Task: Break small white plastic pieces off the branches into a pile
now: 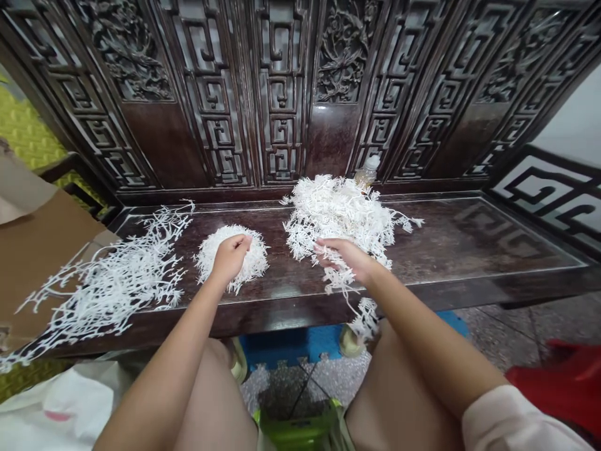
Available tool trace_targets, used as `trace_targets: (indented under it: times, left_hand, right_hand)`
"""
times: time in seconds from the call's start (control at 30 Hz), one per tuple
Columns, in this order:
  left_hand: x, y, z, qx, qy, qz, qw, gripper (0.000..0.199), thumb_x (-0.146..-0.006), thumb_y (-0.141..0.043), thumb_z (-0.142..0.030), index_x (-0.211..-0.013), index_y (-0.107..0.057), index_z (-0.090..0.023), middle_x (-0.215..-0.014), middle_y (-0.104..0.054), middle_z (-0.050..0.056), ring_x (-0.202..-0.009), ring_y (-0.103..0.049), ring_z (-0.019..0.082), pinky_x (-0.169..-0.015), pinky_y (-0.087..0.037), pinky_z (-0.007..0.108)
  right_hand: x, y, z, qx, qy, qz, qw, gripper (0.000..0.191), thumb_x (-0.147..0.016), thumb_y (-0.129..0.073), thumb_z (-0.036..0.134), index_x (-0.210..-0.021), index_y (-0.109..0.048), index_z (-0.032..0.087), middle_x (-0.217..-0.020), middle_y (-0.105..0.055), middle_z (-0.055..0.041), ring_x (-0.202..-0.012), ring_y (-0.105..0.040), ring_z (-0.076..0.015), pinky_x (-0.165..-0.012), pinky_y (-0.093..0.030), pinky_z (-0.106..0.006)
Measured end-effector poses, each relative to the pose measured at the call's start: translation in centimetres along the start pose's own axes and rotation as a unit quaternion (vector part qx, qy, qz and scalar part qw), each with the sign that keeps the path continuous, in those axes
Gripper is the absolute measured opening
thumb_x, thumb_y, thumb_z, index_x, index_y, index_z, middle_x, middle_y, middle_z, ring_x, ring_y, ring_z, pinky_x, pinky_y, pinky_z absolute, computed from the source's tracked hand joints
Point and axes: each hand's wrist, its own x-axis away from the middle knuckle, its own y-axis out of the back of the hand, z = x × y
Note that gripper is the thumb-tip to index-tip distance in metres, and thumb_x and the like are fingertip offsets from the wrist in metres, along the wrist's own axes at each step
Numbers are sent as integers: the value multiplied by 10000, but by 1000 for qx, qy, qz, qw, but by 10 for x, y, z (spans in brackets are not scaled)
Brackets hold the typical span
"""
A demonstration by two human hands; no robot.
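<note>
My left hand (230, 255) is closed, its fingertips pinched together above a low round pile of short white sprigs (254, 262). Whatever it may be pinching is too small to make out. My right hand (348, 257) is closed around a white plastic-looking branched sprig (339, 275), whose forked end hangs past the bench's front edge. Just behind that hand rises a large tangled heap of white branched sprigs (328, 210). To the left of both hands lies a spread of long, thin, bare-looking white branches (124, 279).
A dark carved wooden bench (446, 244) with a latticed back carries all the piles. A clear bottle with a white cap (372, 164) stands behind the heap. Brown cardboard (51, 250) lies at the left end, and a red plastic object (558, 382) is at lower right.
</note>
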Motion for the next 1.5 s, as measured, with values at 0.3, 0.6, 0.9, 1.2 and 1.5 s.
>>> trace_targets:
  times: [0.3, 0.6, 0.9, 1.2, 1.5]
  left_hand:
    - [-12, -19, 52, -300, 98, -101, 944, 340, -769, -403, -286, -1072, -536, -209, -1078, -495, 122, -1013, -436, 273, -802, -344, 384]
    - [24, -42, -31, 58, -145, 117, 981, 392, -833, -275, -426, -937, -571, -191, -867, -575, 41, -831, -511, 168, -754, -392, 298]
    - [36, -54, -42, 119, -126, 166, 971, 325, -784, -393, -438, -970, -522, -205, -872, -542, 23, -802, -490, 148, -725, -368, 266]
    - [35, -49, -47, 162, -60, 231, 957, 250, -744, -391, -326, -562, -446, -164, -657, -424, -16, -665, -414, 116, -680, -325, 251]
    - [37, -51, -40, 349, 150, 357, 853, 187, -645, -438, -304, -637, -529, -140, -638, -518, 7, -640, -468, 117, -650, -363, 253]
  right_hand:
    - [9, -33, -5, -43, -22, 209, 977, 157, -678, -542, 332, -673, -543, 175, -767, -560, 4, -766, -467, -132, -822, -282, -306]
    - [10, -38, -2, 98, 87, 152, 980, 244, -753, -450, 372, -693, -538, 153, -660, -504, 3, -626, -450, -110, -643, -343, -255]
    - [13, -35, 0, 209, 172, 137, 953, 241, -788, -376, 282, -699, -557, 151, -692, -546, -8, -667, -479, -116, -644, -349, -247]
    - [12, -34, 0, 198, 139, 200, 950, 245, -764, -419, 320, -643, -545, 148, -652, -519, 5, -644, -468, -107, -640, -348, -237]
    - [13, -34, 0, 177, 125, 224, 950, 227, -762, -416, 272, -689, -587, 142, -707, -572, -22, -687, -488, -126, -667, -357, -248]
